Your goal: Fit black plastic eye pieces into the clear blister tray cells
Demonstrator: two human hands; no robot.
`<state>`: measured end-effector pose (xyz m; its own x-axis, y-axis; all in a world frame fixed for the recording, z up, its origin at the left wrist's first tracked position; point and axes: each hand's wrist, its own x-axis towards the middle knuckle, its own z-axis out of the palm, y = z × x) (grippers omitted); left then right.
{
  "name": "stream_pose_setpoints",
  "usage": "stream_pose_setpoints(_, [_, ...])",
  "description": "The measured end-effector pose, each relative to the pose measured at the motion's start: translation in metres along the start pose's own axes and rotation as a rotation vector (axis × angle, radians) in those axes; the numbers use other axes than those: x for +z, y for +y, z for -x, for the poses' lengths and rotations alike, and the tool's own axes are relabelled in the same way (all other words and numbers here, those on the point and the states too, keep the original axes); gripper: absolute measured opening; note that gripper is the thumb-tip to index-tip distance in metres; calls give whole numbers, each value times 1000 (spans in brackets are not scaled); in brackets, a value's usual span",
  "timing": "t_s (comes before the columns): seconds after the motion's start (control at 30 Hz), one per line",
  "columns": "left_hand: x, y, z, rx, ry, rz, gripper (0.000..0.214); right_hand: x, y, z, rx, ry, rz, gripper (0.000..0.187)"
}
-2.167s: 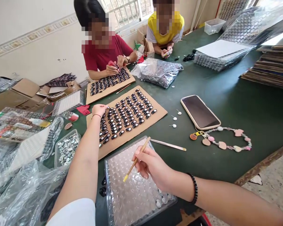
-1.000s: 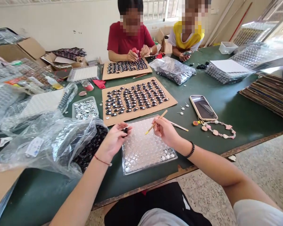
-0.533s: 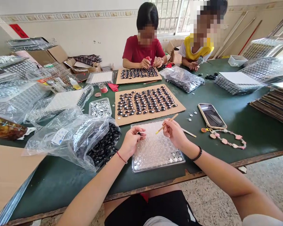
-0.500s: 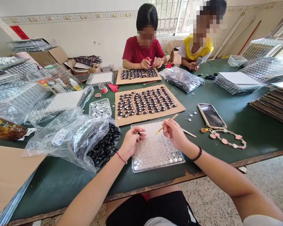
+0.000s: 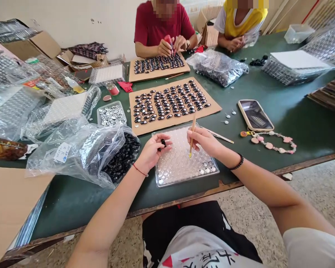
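My left hand (image 5: pixel 149 152) is closed, pinching a small black oval piece (image 5: pixel 163 143) between thumb and fingers over the left part of a clear plastic tray (image 5: pixel 170 175). My right hand (image 5: pixel 205 142) grips a thin wooden stick (image 5: pixel 193 134), nearly upright, its yellow-tipped end pointing down at the tray. Whether that tip touches the tray I cannot tell. The tray has rows of round pockets, and several small silver discs (image 5: pixel 208 169) sit in its near right corner. Left of my left hand, an open plastic bag (image 5: pixel 80 152) spills black pieces (image 5: pixel 123 156).
Beyond the tray lies a cardboard sheet (image 5: pixel 153 126) bearing rows of black pieces. A tub (image 5: pixel 111 114) of silver parts stands left of it. A phone (image 5: pixel 255 115) with a bead strap (image 5: pixel 279 149) lies right. Across the table sit two people, one with a red-capped bottle (image 5: pixel 169 40).
The view has tilted down. My right hand has turned the stick from slanted to nearly upright, its yellow tip now lower over the tray. My left hand still holds the black piece.
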<state>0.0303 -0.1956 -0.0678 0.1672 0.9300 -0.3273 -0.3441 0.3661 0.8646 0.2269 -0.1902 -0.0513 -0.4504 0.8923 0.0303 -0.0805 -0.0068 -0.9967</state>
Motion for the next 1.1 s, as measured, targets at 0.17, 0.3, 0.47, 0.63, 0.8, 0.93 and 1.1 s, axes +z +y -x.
stream_pose_setpoints(0.17, [-1,1,-2,-40,-53,9,37,-5,-12,7,-165,-264,418,34])
stream_pose_setpoints(0.3, [-4,2,-4,-53,-103,34,34,-17,-22,8,-190,-555,553,33])
stream_pose_setpoints(0.47, [-3,3,-4,-35,-82,70,29,-20,-23,8,-118,-734,642,27])
stream_pose_setpoints(0.63, [-1,2,-2,-28,-90,77,26,-18,-22,9,-108,-740,632,27])
stream_pose_setpoints(0.8, [-1,2,-1,-27,-107,34,22,-15,-22,9,-122,-750,649,25])
stream_pose_setpoints(0.93, [0,2,0,-30,-164,-26,19,-13,-24,12,-157,-679,643,24])
stream_pose_setpoints(1.1, [5,-4,4,22,-121,-268,26,-12,-24,11,-330,-258,569,26])
